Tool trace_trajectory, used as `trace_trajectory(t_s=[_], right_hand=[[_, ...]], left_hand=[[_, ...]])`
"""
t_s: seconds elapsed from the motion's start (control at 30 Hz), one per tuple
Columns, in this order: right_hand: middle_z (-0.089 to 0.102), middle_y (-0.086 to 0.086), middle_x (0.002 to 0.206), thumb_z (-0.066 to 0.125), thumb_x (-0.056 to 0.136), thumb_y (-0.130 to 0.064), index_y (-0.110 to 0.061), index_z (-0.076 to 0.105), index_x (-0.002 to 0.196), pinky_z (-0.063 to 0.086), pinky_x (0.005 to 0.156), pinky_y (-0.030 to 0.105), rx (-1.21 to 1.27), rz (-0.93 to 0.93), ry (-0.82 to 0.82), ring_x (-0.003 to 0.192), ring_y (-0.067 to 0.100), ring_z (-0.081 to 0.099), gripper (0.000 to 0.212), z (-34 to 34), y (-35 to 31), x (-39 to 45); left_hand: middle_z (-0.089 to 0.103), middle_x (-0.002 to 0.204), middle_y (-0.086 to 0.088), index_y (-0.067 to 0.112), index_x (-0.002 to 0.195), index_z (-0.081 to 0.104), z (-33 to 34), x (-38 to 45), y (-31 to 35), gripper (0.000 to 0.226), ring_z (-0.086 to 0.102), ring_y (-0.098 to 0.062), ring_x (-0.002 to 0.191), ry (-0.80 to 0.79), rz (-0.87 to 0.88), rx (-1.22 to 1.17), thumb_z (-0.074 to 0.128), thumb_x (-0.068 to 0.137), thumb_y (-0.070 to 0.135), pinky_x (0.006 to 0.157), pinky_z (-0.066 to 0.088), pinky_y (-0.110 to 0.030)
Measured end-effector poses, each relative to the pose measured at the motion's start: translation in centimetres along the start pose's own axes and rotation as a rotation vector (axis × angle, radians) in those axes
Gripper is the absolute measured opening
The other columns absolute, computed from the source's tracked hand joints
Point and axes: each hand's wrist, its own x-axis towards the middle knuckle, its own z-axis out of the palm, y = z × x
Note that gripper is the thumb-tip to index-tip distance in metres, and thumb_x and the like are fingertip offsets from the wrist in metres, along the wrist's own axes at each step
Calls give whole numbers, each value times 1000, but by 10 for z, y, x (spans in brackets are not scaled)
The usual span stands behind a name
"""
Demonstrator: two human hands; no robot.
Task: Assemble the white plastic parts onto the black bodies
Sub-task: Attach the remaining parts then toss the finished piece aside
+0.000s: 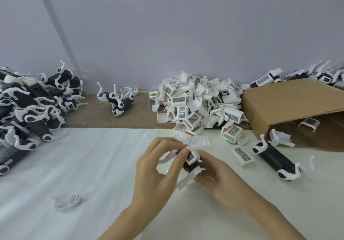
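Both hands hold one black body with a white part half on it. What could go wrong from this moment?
1. The white part seems only partly seated on the black body; pressed crooked by the left hand and right hand, it may jam or pop off.
2. The pile of white parts reaches close to the hands; a nudge could scatter pieces.

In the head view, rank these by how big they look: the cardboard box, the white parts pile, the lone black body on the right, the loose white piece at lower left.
1. Cardboard box and white parts pile: similar extent, unranked.
2. Black body.
3. Loose white piece, though it lies nearer the camera.
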Motion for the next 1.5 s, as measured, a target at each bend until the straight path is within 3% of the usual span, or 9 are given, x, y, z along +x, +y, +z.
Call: trace_trajectory(t_s=[0.17,0.37,0.5,0.63,0.73,0.97,1.13,1.33,1.5], right_hand=[[72,-10,120,79,90,-23,-39,68,128,58,88,34,87,49,89,99,18,72,42,-9,1,2],[73,6,89,65,96,-57,-23,74,103,55,79,27,168,50,251,89,27,70,36,-11,-4,3],[43,-3,66,51,95,-76,-23,44,63,46,68,26,155,153,245,62,14,53,62,-9,-4,4],[61,12,79,59,85,-82,-6,62,90,54,73,23,335,283,189,71,21,74,76,-12,-2,5],[73,13,96,74,78,-72,-12,75,109,54,88,43,456,289,177,85,25,73,68,-12,-4,5],[71,-5,127,78,90,-30,-27,63,135,53,102,26,319,-69,235,123,15,67,47,-25,-4,0],[59,-15,141,88,84,-22,-34,54,144,47,109,28,-222,-214,213,136,13,54,71,-29,7,0],[50,-15,143,89,81,-15,-29,53,147,42,111,24,-557,-373,395,136,6,47,76,-21,3,0],[50,-14,149,83,87,-17,-25,51,150,44,110,25,-592,-443,394,140,8,47,71,-21,2,-1]], left_hand=[[75,89,7,15,93,73,-15,15,-10,23,68,-10,86,-30,-355,-221,62,107,29,77,49,-14],[74,104,-19,4,113,69,-11,14,-21,45,67,-30,86,-135,-714,-476,53,107,45,86,51,-39],[74,93,-10,9,109,74,-6,12,-24,55,70,-28,82,-195,-746,-492,53,102,59,83,57,-34],[72,85,-10,18,85,75,-6,14,-24,39,74,-29,80,-270,-796,-447,73,90,57,90,60,-41],[74,92,-14,5,108,78,-7,15,-28,42,74,-32,83,-184,-844,-538,76,91,43,90,61,-41],[77,118,4,40,138,65,-20,20,-37,57,71,-9,113,-373,-509,-411,86,86,30,94,53,-18],[68,134,8,27,151,53,-25,18,-54,83,63,-18,131,-423,-215,-160,92,80,5,111,48,-22],[54,151,15,25,152,52,-17,15,-53,75,56,-5,135,-292,253,199,87,87,22,107,46,-19],[51,154,10,22,158,44,-22,16,-50,86,54,-10,140,-286,235,184,89,84,30,112,44,-21]])
